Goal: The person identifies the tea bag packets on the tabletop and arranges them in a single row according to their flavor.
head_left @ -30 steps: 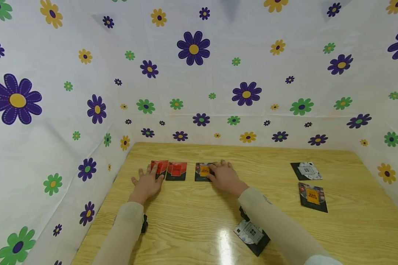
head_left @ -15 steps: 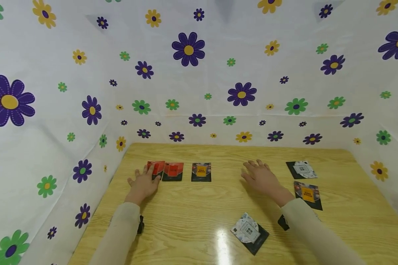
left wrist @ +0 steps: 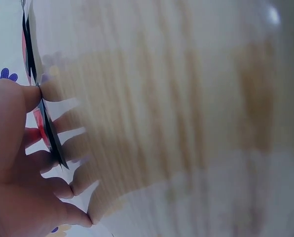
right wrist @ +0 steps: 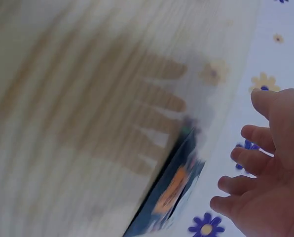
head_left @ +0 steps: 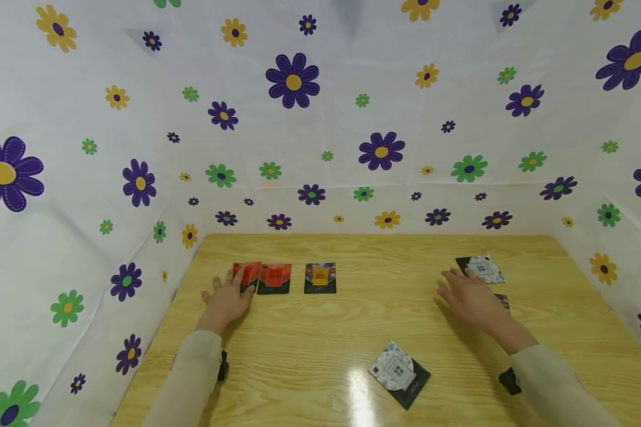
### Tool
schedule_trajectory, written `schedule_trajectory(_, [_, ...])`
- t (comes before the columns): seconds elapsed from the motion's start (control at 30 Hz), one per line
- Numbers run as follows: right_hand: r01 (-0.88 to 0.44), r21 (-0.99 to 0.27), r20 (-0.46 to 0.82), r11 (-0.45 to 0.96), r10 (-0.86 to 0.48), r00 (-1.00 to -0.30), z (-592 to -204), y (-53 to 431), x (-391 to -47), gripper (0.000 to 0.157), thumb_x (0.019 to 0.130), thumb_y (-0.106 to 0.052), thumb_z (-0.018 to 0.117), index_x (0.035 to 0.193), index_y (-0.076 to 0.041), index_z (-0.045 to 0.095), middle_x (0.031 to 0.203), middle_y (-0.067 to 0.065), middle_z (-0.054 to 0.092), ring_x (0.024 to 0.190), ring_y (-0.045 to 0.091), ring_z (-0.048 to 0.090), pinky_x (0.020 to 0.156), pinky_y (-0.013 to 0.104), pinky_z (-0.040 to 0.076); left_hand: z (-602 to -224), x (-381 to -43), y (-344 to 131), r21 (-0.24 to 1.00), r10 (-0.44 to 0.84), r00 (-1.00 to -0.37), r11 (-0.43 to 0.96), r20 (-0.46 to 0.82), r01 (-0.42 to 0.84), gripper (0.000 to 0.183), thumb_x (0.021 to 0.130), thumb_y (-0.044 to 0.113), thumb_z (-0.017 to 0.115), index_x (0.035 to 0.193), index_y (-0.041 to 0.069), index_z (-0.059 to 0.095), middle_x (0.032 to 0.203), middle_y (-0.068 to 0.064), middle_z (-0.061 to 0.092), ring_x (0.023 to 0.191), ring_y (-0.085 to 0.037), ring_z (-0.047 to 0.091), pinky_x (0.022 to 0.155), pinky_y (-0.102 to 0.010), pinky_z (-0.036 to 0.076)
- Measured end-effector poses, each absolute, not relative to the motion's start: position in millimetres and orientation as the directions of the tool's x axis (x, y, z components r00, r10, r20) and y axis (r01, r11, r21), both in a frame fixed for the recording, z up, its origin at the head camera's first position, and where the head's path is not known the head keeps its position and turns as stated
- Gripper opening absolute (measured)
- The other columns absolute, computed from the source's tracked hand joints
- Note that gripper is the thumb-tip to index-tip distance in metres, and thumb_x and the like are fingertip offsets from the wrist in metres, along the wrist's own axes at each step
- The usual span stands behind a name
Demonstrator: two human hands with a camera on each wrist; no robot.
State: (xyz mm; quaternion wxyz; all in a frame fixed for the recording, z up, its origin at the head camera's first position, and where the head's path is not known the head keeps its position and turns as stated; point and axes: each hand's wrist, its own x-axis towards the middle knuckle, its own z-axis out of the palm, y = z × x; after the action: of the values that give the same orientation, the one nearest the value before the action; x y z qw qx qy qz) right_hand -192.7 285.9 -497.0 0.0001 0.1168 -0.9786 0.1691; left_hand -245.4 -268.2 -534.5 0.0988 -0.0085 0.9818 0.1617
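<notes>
My left hand rests with spread fingers on the edge of a flat red-and-black packet, partly covering it. In the left wrist view, the thumb and fingertips touch the table around that packet. A second red-and-black packet lies right beside it. At the far right, my right hand is held over the table, fingers loosely extended and nothing in them. It overlaps a white-and-black packet and mostly hides a dark packet with an orange label. That orange label packet shows below the fingers in the right wrist view.
Another orange-label packet lies to the right of the red pair, in line with them. Nearer the front, a white-and-black packet lies turned at an angle. Flower-printed white sheeting encloses the wooden table at the back and sides.
My right hand has left the orange-label packet in the row and moved right, to the packets at the far right. The left hand has stayed on the red packet.
</notes>
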Motion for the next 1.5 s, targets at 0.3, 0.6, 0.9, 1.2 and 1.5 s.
schedule_trajectory(0.3, [-0.189,-0.378,0.053,0.907,-0.182,-0.982,-501.8,328.2,-171.7,0.06,0.111,-0.034,0.055,0.15,0.011,0.049,0.151,0.046,0.042,0.138,0.074,0.031,0.112,0.081,0.028,-531.1,-245.3,-268.4,0.29,0.019,-0.978,0.956,-0.206,-0.042,0.072,0.113,0.048,0.035,0.172,0.014,0.01,0.175,-0.025,0.007,0.155,-0.065,0.003,0.113,-0.09,0.005])
schedule_trajectory(0.6, [-0.119,-0.356,-0.03,0.927,-0.138,-0.99,-503.3,357.5,-157.7,0.068,0.111,-0.041,0.053,0.152,0.013,0.045,0.154,0.046,0.037,0.137,0.076,0.027,0.107,0.085,0.028,-529.7,-241.6,-267.8,0.283,0.016,-0.981,0.958,-0.195,-0.04,0.072,0.113,0.047,0.037,0.171,0.013,0.012,0.175,-0.026,0.01,0.155,-0.066,0.005,0.113,-0.09,0.007])
schedule_trajectory(0.9, [-0.122,-0.333,-0.053,0.935,-0.148,-0.988,-508.2,365.5,-154.5,0.063,0.109,-0.04,0.057,0.148,0.009,0.051,0.15,0.047,0.041,0.134,0.077,0.03,0.104,0.086,0.03,-528.7,-239.1,-266.8,0.285,0.012,-0.981,0.957,-0.196,-0.045,0.072,0.113,0.046,0.038,0.171,0.012,0.012,0.175,-0.027,0.01,0.155,-0.066,0.005,0.113,-0.09,0.007])
schedule_trajectory(1.2, [-0.115,-0.329,-0.066,0.937,-0.144,-0.987,-507.3,357.2,-153.6,0.064,0.111,-0.043,0.053,0.149,0.009,0.051,0.15,0.044,0.044,0.134,0.076,0.032,0.104,0.085,0.032,-530.2,-240.5,-267.0,0.285,0.018,-0.981,0.958,-0.195,-0.039,0.072,0.113,0.046,0.037,0.171,0.012,0.012,0.174,-0.027,0.01,0.154,-0.066,0.005,0.113,-0.09,0.007])
schedule_trajectory(1.5, [-0.165,-0.305,-0.015,0.938,-0.178,-0.984,-510.3,338.5,-160.9,0.059,0.109,-0.038,0.058,0.147,0.007,0.055,0.147,0.04,0.053,0.133,0.072,0.04,0.101,0.082,0.038,-532.3,-241.0,-266.3,0.279,0.017,-0.982,0.96,-0.19,-0.037,0.072,0.113,0.046,0.038,0.171,0.012,0.013,0.174,-0.027,0.011,0.155,-0.066,0.006,0.112,-0.09,0.007])
